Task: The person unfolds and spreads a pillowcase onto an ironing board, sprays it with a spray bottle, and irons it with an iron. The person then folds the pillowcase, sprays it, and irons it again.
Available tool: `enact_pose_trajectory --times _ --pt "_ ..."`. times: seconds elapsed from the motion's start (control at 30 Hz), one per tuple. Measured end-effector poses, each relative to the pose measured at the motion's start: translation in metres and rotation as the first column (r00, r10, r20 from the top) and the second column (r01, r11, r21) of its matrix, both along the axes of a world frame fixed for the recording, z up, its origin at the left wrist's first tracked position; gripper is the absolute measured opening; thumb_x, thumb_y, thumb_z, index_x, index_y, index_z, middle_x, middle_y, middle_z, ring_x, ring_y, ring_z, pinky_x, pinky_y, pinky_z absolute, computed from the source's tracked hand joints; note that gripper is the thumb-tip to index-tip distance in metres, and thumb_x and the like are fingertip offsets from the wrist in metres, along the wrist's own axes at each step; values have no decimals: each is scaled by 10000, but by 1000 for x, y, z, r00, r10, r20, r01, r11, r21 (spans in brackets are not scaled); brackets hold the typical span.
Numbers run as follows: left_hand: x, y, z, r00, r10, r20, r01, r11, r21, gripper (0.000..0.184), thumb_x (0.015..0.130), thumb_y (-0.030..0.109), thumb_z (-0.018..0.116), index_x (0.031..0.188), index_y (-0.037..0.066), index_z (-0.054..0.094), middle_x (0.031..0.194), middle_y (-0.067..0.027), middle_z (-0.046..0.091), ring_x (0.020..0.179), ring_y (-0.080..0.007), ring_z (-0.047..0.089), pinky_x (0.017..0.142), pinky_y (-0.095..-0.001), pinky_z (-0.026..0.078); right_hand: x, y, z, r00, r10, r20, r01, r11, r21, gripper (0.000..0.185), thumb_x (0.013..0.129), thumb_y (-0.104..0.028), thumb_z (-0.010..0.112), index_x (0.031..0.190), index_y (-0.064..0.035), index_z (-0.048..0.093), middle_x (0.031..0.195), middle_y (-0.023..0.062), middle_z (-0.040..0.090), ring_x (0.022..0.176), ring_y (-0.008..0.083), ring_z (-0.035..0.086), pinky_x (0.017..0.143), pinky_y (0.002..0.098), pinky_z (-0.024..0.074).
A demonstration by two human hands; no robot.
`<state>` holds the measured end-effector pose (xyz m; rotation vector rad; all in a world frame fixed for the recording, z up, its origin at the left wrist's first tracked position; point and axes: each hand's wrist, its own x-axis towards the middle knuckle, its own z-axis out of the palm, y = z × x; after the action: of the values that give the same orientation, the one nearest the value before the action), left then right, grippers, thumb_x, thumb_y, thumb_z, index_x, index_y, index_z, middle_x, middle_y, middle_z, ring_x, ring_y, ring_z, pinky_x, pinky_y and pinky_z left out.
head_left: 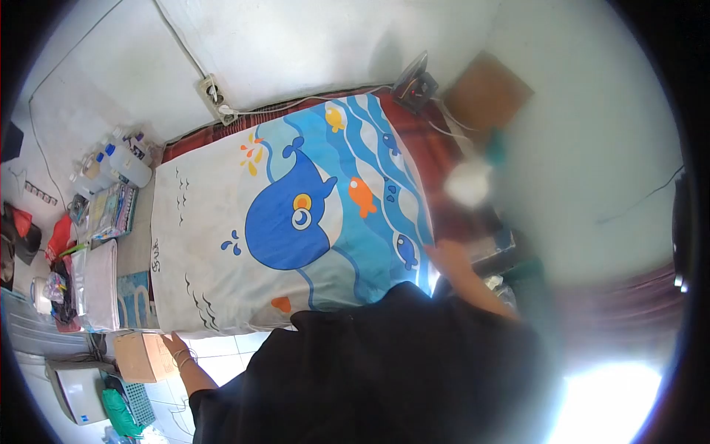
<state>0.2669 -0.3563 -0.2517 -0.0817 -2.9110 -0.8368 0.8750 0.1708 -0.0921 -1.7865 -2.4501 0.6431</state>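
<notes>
A large whale-print cloth (211, 222) lies spread almost flat over a dark red plaid cover (436, 159). It is white on the left, with a blue whale and wavy blue bands with fish on the right. My left hand (176, 348) is at the cloth's near left corner, fingertips at its edge; the fingers look closed on it, though the grip is small in view. My right hand (448, 259) lies at the right edge, fingers stretched out and touching the cloth. Standing upright beyond the far right corner is an iron (416, 87), its cord running along the far side.
Against the wall is a power strip (217, 98) with plugs. Several bottles (127, 164), stacked packets (111, 211) and a folded pale cloth (97, 285) are at the left. A cardboard box (140, 357) stands on the floor by my left hand. A brown board (488, 92) is at the right.
</notes>
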Motion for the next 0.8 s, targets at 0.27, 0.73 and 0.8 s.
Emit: enact_pose_trajectory --times 0.27,0.73,0.8 --pt "-11 13 26 995 33 92 -33 999 7 609 737 185 520 1294 -20 385 1159 -298 526 1064 -411 526 910 -411 408 39 -59 1 951 -154 -269 32 912 -410 319 796 -331 632 905 -31 646 754 70 614 684 153 589 564 298 459" --pt "23 -51 63 802 -332 497 210 935 286 523 764 377 638 1124 9 546 907 -145 640 796 -227 624 661 -330 509 8 -143 -39 360 -630 -688 9 740 -673 536 680 -144 742 1164 -52 531 1095 199 570 963 337 583 798 391 468" --pt "39 -47 95 779 -338 529 104 901 422 457 814 338 619 1137 32 517 869 -110 624 758 -220 626 613 -320 529 5 -150 -10 168 -830 -531 193 556 -808 526 694 -145 730 1174 -62 531 1101 177 573 990 304 573 823 368 460"
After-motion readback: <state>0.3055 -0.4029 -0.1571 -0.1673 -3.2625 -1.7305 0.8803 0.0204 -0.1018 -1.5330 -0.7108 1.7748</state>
